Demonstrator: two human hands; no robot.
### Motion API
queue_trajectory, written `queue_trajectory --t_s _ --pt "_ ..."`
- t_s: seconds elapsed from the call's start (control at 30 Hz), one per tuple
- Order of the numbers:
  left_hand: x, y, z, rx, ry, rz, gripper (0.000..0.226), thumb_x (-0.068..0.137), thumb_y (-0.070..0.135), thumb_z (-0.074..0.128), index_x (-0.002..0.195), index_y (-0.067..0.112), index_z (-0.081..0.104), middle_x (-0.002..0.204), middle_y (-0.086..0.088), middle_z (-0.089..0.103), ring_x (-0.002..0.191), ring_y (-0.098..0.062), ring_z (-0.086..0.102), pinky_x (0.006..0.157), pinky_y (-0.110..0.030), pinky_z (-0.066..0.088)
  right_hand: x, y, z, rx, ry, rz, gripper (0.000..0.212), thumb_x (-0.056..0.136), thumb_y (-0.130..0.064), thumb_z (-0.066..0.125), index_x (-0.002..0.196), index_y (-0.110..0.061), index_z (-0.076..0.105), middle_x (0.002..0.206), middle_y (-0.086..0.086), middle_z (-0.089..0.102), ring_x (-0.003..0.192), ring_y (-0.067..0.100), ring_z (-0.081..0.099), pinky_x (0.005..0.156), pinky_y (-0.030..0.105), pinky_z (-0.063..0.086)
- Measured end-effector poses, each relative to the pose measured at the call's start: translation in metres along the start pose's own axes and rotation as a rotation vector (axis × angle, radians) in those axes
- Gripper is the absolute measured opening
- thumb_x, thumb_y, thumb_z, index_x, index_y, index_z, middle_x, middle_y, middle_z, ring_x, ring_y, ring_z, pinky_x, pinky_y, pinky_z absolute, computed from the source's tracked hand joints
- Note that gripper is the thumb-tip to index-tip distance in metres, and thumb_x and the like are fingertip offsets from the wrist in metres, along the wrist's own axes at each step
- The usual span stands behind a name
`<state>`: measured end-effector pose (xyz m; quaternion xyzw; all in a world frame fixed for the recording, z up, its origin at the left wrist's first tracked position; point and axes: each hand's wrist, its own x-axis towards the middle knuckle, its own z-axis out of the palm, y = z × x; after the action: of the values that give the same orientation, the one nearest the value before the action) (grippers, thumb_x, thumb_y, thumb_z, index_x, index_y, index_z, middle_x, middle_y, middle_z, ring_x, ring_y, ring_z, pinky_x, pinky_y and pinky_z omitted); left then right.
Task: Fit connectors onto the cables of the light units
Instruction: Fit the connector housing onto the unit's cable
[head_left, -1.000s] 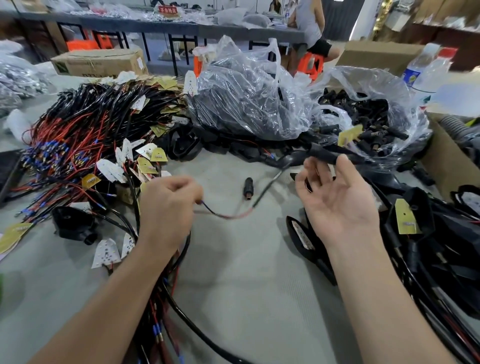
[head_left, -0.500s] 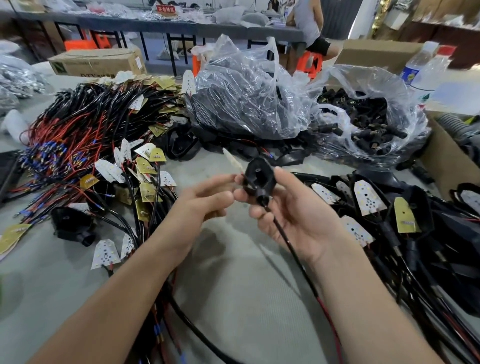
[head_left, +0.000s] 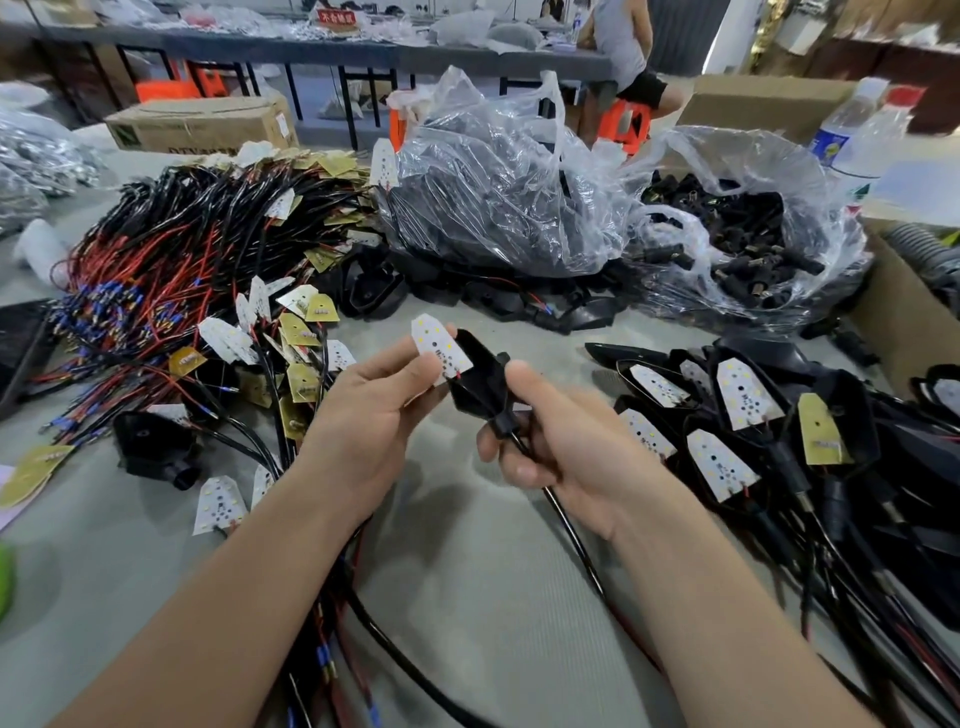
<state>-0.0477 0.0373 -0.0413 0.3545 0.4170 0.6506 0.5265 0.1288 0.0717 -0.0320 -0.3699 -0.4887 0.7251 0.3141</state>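
Note:
My left hand (head_left: 374, 410) pinches a white LED board (head_left: 439, 349) between thumb and fingers, holding it against the open face of a black light housing (head_left: 480, 382). My right hand (head_left: 561, 441) grips that housing by its narrow stem, from which a black cable (head_left: 571, 540) runs down toward me. Both hands are raised over the middle of the grey table (head_left: 467, 597).
A tangle of red and black cables with LED boards (head_left: 171, 291) lies at the left. Assembled black units (head_left: 753, 431) pile up at the right. Two clear bags, one of housings (head_left: 498, 208) and one of black connectors (head_left: 748, 244), stand behind. A cardboard box edge (head_left: 898, 317) is far right.
The cable has been threaded through and the housing is now in my right hand. The white LED board has been drawn up to the housing's open face by my left hand.

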Motion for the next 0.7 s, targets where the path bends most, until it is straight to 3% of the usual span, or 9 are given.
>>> queue_trajectory --t_s 0.13,0.2,0.27,0.33,0.4,0.47,0.57,0.63,0.7 --pt "0.0 -0.002 0.001 0.044 0.143 0.027 0.01 0.071 0.01 0.076 0.08 0.01 0.082 0.093 -0.011 0.078 0.079 -0.015 0.075 0.073 -0.021 0.057 0.003 0.003 0.001 -0.127 -0.016 -0.021 0.032 0.103 -0.037 0.056 0.094 -0.008 0.068 0.069 0.01 0.069 0.044 0.015 0.044 0.041 0.017 0.034" --pt "0.002 -0.003 -0.002 0.092 0.155 0.021 0.011 0.064 0.014 0.08 0.074 0.009 0.081 0.104 -0.013 0.076 0.09 -0.021 0.074 0.085 -0.03 0.056 0.004 0.006 0.001 -0.168 -0.082 -0.029 0.021 0.093 -0.027 0.068 0.108 -0.012 0.069 0.085 0.01 0.072 0.052 0.014 0.05 0.047 0.018 0.036" --pt "0.002 -0.004 -0.005 0.134 0.102 0.027 0.015 0.063 0.018 0.082 0.075 0.009 0.081 0.104 -0.012 0.077 0.097 -0.024 0.073 0.091 -0.035 0.054 0.005 0.009 0.004 -0.211 -0.105 -0.057 0.029 0.09 -0.008 0.063 0.117 -0.017 0.068 0.099 0.008 0.075 0.054 0.009 0.052 0.05 0.017 0.036" --pt "0.0 -0.004 -0.005 0.111 0.029 0.033 0.013 0.067 0.018 0.082 0.076 0.01 0.081 0.094 -0.009 0.078 0.087 -0.02 0.074 0.08 -0.027 0.057 0.006 0.01 0.006 -0.178 -0.09 -0.121 0.035 0.094 0.002 0.055 0.123 -0.015 0.065 0.102 0.007 0.074 0.056 0.009 0.053 0.051 0.018 0.036" --pt "-0.002 -0.004 -0.004 0.114 0.005 0.071 0.007 0.07 0.015 0.082 0.075 0.011 0.081 0.097 -0.006 0.079 0.086 -0.019 0.076 0.075 -0.023 0.058 0.006 0.01 0.009 -0.157 -0.077 -0.18 0.034 0.099 0.001 0.051 0.125 -0.015 0.064 0.102 0.004 0.073 0.06 0.012 0.054 0.054 0.022 0.036" --pt "-0.001 -0.003 -0.005 0.212 0.14 0.185 0.011 0.068 0.009 0.086 0.074 0.018 0.082 0.113 0.002 0.077 0.1 -0.016 0.075 0.082 -0.026 0.058 0.007 0.011 0.013 -0.126 -0.081 -0.194 0.031 0.103 -0.003 0.049 0.126 -0.016 0.063 0.102 0.005 0.073 0.054 0.014 0.049 0.051 0.021 0.034" --pt "0.001 -0.003 -0.005 0.556 0.396 0.413 0.04 0.06 0.016 0.094 0.088 0.037 0.074 0.124 0.018 0.068 0.115 -0.003 0.065 0.095 -0.026 0.05 0.008 0.012 0.017 -0.114 -0.063 -0.196 0.028 0.106 -0.011 0.045 0.127 -0.016 0.063 0.089 0.008 0.072 0.043 0.013 0.034 0.045 0.02 0.029" --pt "0.001 -0.003 -0.007 0.445 0.322 0.349 0.06 0.059 0.014 0.089 0.108 0.034 0.062 0.125 0.011 0.067 0.112 -0.008 0.066 0.093 -0.029 0.054 0.007 0.011 0.018 -0.106 -0.076 -0.192 0.027 0.108 -0.014 0.043 0.121 -0.014 0.066 0.073 0.008 0.066 0.041 0.011 0.028 0.043 0.02 0.024" --pt "0.002 0.003 -0.008 0.138 0.109 0.089 0.059 0.068 0.007 0.078 0.121 0.024 0.062 0.12 -0.002 0.072 0.104 -0.016 0.071 0.087 -0.03 0.058 0.005 0.008 0.018 -0.098 -0.095 -0.161 0.027 0.109 -0.018 0.042 0.106 -0.015 0.069 0.06 0.006 0.057 0.042 0.01 0.027 0.042 0.018 0.023"
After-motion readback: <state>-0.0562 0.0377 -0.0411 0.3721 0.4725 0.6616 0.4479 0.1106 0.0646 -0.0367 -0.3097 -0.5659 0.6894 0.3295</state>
